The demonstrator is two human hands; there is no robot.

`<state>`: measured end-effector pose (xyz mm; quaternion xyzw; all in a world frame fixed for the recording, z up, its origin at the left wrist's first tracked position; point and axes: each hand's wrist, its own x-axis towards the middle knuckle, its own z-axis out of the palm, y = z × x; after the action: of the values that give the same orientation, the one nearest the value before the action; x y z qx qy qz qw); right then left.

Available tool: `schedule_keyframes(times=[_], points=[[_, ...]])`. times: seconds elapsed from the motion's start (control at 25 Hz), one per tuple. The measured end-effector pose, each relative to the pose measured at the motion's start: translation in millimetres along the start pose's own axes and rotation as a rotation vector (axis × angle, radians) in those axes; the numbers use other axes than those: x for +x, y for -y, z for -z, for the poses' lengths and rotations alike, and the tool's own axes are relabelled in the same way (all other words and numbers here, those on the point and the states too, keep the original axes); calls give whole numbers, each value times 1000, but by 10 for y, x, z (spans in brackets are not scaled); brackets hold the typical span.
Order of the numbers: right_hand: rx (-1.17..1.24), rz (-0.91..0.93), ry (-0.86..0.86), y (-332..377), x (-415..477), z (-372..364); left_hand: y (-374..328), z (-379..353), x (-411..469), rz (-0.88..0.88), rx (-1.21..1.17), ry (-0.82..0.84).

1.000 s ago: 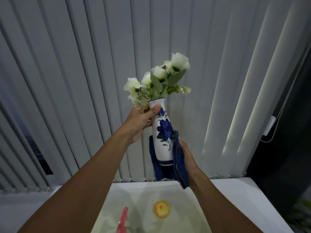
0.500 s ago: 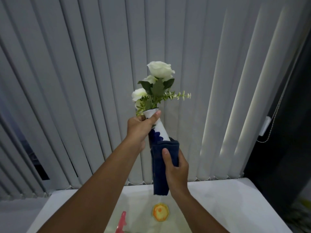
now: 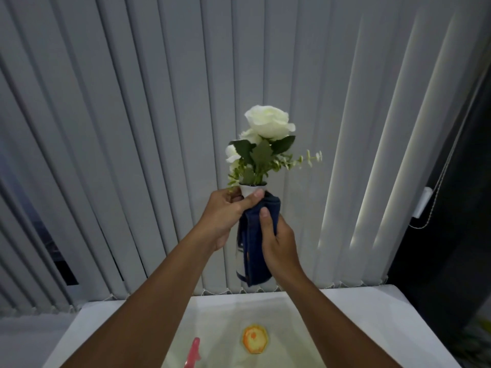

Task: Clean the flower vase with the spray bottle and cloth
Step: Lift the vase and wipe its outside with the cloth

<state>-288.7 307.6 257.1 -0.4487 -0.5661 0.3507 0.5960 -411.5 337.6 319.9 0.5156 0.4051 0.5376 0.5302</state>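
1. Vase is held up in the air, roughly upright, in front of the window blinds and above the far edge of the table. Only its white neck and rim show, plus a sliver of the body at lower left; the rest is covered.
2. White flowers with green leaves stick out of the vase mouth, one big rose on top, smaller blooms lower left, a thin sprig out to the right.
3. Dark blue cloth is wrapped around the vase body, from just under the neck down to the base, folded edges running vertically.
4. Left hand is closed around the vase neck, thumb tip pressed on the front just below the rim, touching the top edge of the cloth.
5. Right hand is clamped on the cloth, pressing it against the vase body, thumb lying on the front of the cloth, fingers round the back and hidden.
6. Both forearms rise from the bottom of the frame, bare.
7. On the white table below: pink top of the spray bottle at the bottom edge, mostly cut off; a yellow-orange hexagon-shaped item just right of it, can't tell what it is.
8. Blind cord with white weight hangs at right, next to a dark area.
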Motion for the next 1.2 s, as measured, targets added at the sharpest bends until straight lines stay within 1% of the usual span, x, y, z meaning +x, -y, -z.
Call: schedule_keyframes(times=[0.16, 0.28, 0.4, 0.52, 0.64, 0.72, 0.8, 0.88, 0.96, 1.08, 1.2], points=[[201, -202, 123, -249, -247, -4, -35, 49, 28, 3, -26, -8], [281, -246, 143, -439, -412, 8, -26, 97, 34, 23, -100, 51], [286, -241, 96, -501, -443, 36, 39, 101, 16, 48, -172, 64], [231, -196, -32, -480, -456, -1, 149, 40, -1, 97, -222, -36], [108, -153, -181, -480, -502, -90, 227, -88, -51, 130, -76, -205], [16, -123, -259, -477, -530, -135, 218, -172, -77, 115, 23, -321], [-31, -97, -311, -463, -542, -173, 188, -260, -100, 132, 57, -394], [-72, -90, -348, -440, -550, -218, 184, -341, -111, 149, -28, -412], [-118, -91, -362, -434, -562, -257, 225, -395, -94, 93, -15, -406], [-192, -50, -354, -440, -575, -246, 249, -373, -53, -38, 203, -424], [-270, 19, -311, -446, -570, -190, 223, -271, 1, -131, 399, -343]])
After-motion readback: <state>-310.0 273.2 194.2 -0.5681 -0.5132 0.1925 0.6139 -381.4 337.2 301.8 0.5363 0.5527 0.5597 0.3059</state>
